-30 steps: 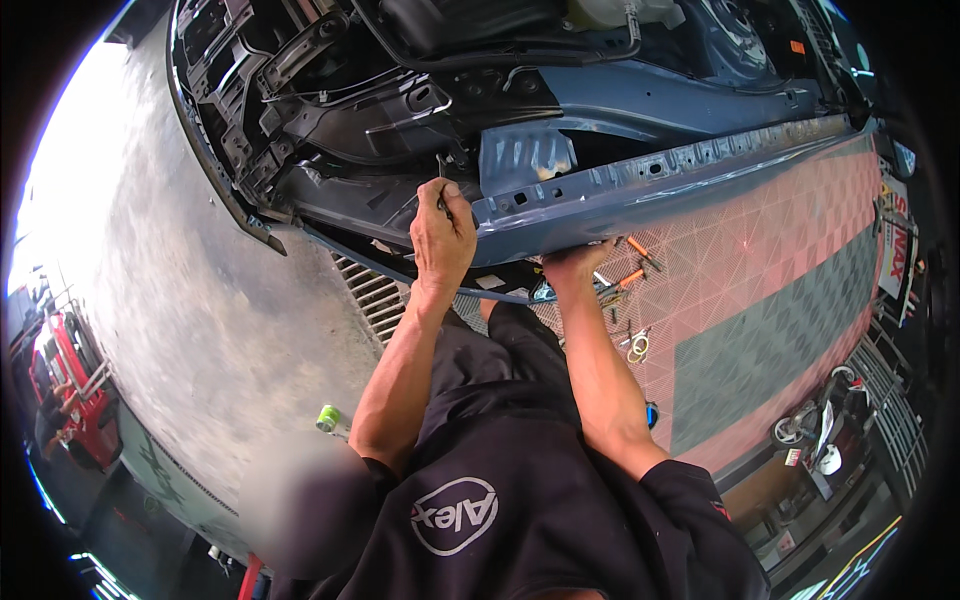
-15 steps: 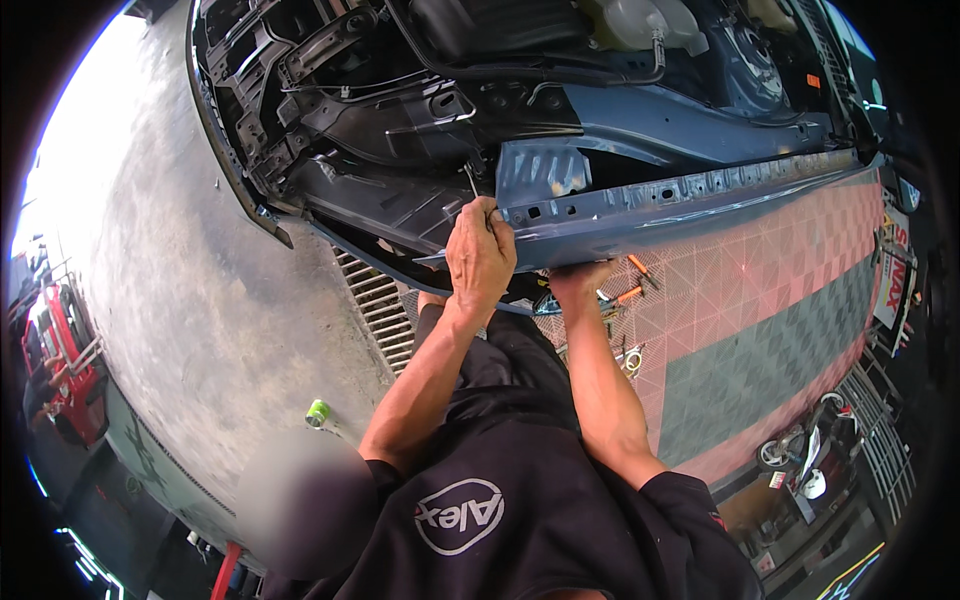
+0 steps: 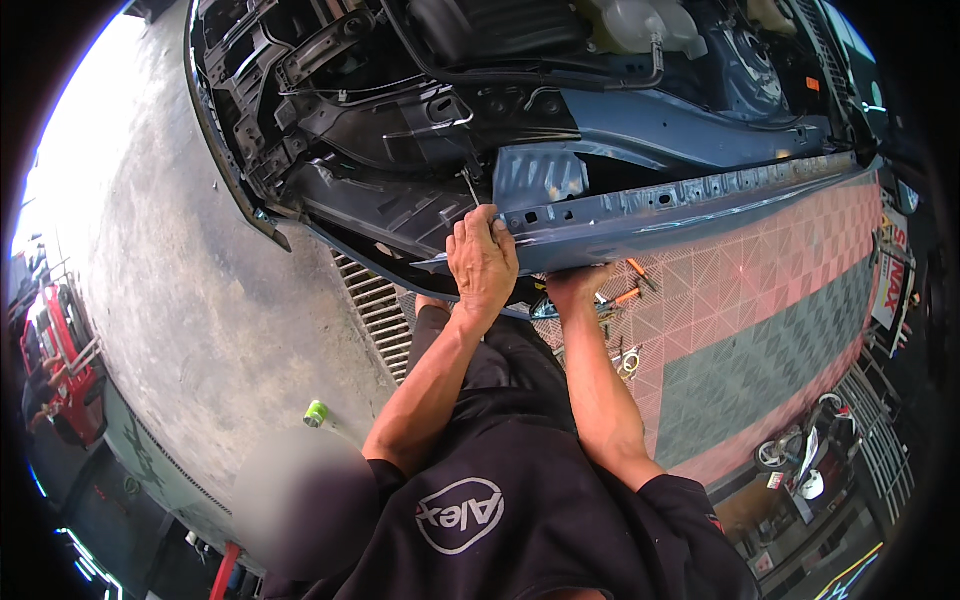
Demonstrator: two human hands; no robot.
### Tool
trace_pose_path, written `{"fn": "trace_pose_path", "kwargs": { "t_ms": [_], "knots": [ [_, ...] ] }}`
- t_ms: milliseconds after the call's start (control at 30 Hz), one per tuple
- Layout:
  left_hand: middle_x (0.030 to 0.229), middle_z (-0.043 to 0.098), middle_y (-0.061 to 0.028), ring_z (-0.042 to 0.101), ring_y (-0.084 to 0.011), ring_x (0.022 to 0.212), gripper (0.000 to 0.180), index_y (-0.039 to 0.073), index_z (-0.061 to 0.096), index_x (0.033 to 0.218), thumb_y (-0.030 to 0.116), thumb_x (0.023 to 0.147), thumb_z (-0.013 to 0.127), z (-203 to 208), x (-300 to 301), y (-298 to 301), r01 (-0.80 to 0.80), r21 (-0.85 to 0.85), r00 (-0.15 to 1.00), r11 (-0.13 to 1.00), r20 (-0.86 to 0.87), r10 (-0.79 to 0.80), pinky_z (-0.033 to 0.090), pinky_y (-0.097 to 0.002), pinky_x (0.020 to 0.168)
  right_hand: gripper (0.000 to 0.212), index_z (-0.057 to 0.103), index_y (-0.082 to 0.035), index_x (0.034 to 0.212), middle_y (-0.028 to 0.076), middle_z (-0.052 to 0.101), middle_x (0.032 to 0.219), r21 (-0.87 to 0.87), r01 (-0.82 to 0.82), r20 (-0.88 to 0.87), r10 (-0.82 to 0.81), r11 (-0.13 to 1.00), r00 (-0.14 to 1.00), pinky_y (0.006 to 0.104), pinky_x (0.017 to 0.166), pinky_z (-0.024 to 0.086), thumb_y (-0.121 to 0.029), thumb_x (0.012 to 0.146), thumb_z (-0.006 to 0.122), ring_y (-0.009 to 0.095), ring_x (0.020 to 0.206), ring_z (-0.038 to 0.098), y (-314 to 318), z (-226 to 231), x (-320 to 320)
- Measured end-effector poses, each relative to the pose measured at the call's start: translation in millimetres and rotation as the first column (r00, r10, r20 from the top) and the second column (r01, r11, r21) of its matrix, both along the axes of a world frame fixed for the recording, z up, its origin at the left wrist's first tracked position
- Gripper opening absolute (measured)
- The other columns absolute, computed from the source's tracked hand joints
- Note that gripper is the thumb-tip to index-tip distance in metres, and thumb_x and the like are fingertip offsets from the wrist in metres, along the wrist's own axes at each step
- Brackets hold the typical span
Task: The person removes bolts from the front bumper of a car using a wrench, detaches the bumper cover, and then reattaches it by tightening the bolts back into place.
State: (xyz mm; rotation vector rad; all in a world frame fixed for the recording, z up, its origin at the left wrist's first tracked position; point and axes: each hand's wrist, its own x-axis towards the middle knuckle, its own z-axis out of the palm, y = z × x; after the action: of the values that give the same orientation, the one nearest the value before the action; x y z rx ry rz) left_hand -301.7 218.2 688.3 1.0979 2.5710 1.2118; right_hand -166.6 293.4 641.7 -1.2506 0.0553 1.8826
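Note:
My left hand is closed at the front end of a blue car fender. From its fingertips a thin metal rod points up into the dark gap beside the engine bay; any handle is hidden in the hand. Under the fender's lower edge, my right hand reaches in with its fingers hidden behind the panel. A row of holes runs along the fender's top flange.
Orange-handled tools lie on the red and grey floor tiles beyond my right hand. A metal drain grate and a green can are to the left. The open engine bay holds a pale plastic tank.
My left hand has shifted very slightly toward me, its fingers still around the rod. My right hand stays under the fender edge, almost unmoved.

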Motion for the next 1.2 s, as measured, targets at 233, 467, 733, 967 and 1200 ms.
{"fn": "trace_pose_path", "kwargs": {
  "t_ms": [233, 467, 733, 967, 1200],
  "knots": [
    [0.084, 0.070, -0.0155, 0.067, -0.0379, 0.076, 0.011, 0.005, 0.060, 0.107, 0.011, 0.100, 0.054, 19.9, -37.8, 27.7, -0.023, -0.033, 0.999, 0.999, 0.034, 0.024, 0.048, -0.0461, 0.076, 0.073, 0.059, -0.016, 0.137, 0.006, 0.060, 0.138, 0.025, 0.027, -0.023, -0.026, 0.999, 0.999, 0.0489, 0.113, 0.042, -0.071, 0.096, 0.037, 0.028, 0.132, 0.055, 2.0, -7.7, 1.9],
    [0.083, 0.071, -0.0251, 0.066, -0.0511, 0.080, 0.038, 0.003, 0.063, 0.101, 0.037, 0.102, 0.046, 19.5, -108.0, 57.9, -0.072, -0.214, 0.997, 0.974, 0.020, 0.078, 0.051, -0.0605, 0.080, 0.078, 0.056, -0.015, 0.143, 0.008, 0.057, 0.144, -0.057, 0.050, -0.006, -0.050, 0.997, 0.999, 0.0493, 0.118, 0.037, -0.073, 0.096, 0.035, 0.029, 0.137, 0.050, 0.0, -5.1, -1.5],
    [0.068, 0.059, -0.0046, 0.052, -0.0120, 0.058, 0.025, -0.003, 0.065, 0.091, 0.016, 0.097, 0.051, 21.1, -117.6, 20.5, -0.228, 0.156, 0.844, 0.961, 0.523, 0.116, 0.040, -0.0292, 0.056, 0.079, 0.054, -0.015, 0.147, 0.008, 0.054, 0.149, -0.026, 0.060, 0.011, -0.060, 0.998, 0.998, 0.0497, 0.121, 0.033, -0.073, 0.097, 0.032, 0.029, 0.142, 0.046, 1.3, -5.4, 1.8],
    [0.086, 0.070, -0.0126, 0.067, -0.0192, 0.074, 0.019, -0.001, 0.063, 0.116, 0.009, 0.104, 0.052, 14.5, -37.8, -20.3, -0.055, 0.127, 0.936, 0.990, 0.351, 0.007, 0.053, -0.0319, 0.068, 0.075, 0.055, -0.016, 0.145, 0.008, 0.055, 0.147, -0.017, 0.026, -0.036, -0.027, 1.000, 0.999, 0.0503, 0.119, 0.035, -0.071, 0.098, 0.034, 0.028, 0.140, 0.048, 0.7, -3.3, 0.9],
    [0.100, 0.069, -0.0193, 0.070, -0.0321, 0.089, 0.021, -0.001, 0.061, 0.122, 0.008, 0.103, 0.056, -5.9, -23.6, -8.5, -0.005, 0.095, 0.981, 0.995, 0.194, -0.014, 0.055, -0.0395, 0.079, 0.069, 0.061, -0.017, 0.135, 0.005, 0.063, 0.135, 0.005, -0.006, -0.011, 0.006, 1.000, 1.000, 0.0477, 0.112, 0.042, -0.069, 0.098, 0.035, 0.026, 0.129, 0.057, 0.1, -8.4, 2.9]
  ]
}}
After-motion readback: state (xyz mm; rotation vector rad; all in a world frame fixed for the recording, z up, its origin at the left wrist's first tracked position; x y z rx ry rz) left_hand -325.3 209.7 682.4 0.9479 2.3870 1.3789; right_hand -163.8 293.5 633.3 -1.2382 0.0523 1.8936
